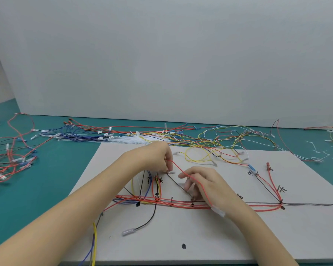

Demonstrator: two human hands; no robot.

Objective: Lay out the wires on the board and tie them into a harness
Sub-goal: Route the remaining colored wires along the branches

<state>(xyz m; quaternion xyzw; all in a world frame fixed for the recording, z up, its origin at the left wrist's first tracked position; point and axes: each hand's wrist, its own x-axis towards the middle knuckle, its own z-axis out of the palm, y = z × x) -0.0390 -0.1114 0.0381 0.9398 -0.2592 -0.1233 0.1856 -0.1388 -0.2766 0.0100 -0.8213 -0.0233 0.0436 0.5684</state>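
While both hands work over the middle of the board (238,237), a red wire (192,179) runs between them: the left hand (158,156) pinches its far end between curled fingertips, just above a clear-sleeved terminal (171,172), and the wire then drapes over the right hand (204,183), whose fingers are loosely curled round it. From there it slopes near and right to its own clear terminal (217,211), which lies against the right wrist. So the wire's long axis runs diagonally, far-left to near-right, crossing above the horizontal trunk of red wires (161,200) already laid along the board. A black wire (178,184) slants under the right hand's fingers towards that trunk. My judgement is that the next move turns on bringing this diagonal wire down parallel to the trunk; the right hand is nearer the trunk and better placed to press it in. Loose wires (210,143) and white ties (131,140) wait at the far edge, on the table (65,166)
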